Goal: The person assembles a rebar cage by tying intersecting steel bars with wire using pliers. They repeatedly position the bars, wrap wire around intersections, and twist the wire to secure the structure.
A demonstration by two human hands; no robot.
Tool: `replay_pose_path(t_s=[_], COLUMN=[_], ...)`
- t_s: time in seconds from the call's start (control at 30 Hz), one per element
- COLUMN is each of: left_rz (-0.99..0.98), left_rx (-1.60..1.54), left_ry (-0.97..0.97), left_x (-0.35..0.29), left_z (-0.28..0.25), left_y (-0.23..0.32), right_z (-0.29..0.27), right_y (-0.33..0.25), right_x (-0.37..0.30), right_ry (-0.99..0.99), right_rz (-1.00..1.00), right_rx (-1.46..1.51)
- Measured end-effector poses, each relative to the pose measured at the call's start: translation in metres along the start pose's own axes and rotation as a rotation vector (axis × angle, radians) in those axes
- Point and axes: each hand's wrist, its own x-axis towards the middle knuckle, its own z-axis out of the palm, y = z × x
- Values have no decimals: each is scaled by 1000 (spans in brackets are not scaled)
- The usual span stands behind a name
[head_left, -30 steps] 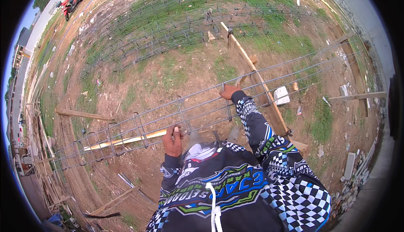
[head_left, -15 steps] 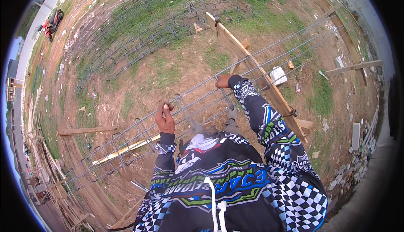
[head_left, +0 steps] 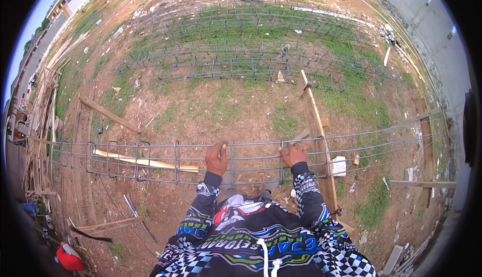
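A long rebar cage (head_left: 255, 170) of thin grey bars stretches across in front of me. My left hand (head_left: 217, 159) is closed in a pinch at its far top bar, fingertips beside a square stirrup (head_left: 231, 162); anything small between them is hidden. Farther right, my right hand (head_left: 294, 155) has its thumb and curled fingers at another stirrup (head_left: 281, 161), where that hoop meets the long bars. More stirrups (head_left: 143, 161) are spaced along the left part of the cage.
Under the cage at right stands an upright wooden plank (head_left: 315, 114). A pale timber strip (head_left: 145, 162) lies beneath its left part. Other rebar cages (head_left: 241, 66) rest on grass beyond. A white block (head_left: 339, 166) sits right of the plank; a red cap-like object (head_left: 70, 258) is lower left.
The view has turned, so the cage now runs nearly level across it instead of slanting. My left hand is now beside a stirrup; my right hand stays near its stirrup.
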Motion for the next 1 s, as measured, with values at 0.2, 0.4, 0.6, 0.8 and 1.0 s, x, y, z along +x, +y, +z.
replay_pose_path(t_s=[0.2,0.4,0.6,0.8,1.0], left_rz=[49,96,-416,-226,-135], left_rx=[8,-197,-990,-754,-706], left_ry=[-528,-844,-518,-500,-473], left_x=[11,33,83,85,60], left_z=[1,16,25,28,61], left_y=[59,68,75,89,145], right_z=[-93,-90,-82,-88,-90], right_y=[-65,-57,-35,-34,-54], right_x=[-35,-49,-63,-71,-73], right_ry=[221,197,266,321,104], right_rz=[-495,-650,-135,31,41], right_rx=[426,382,881,1077,906])
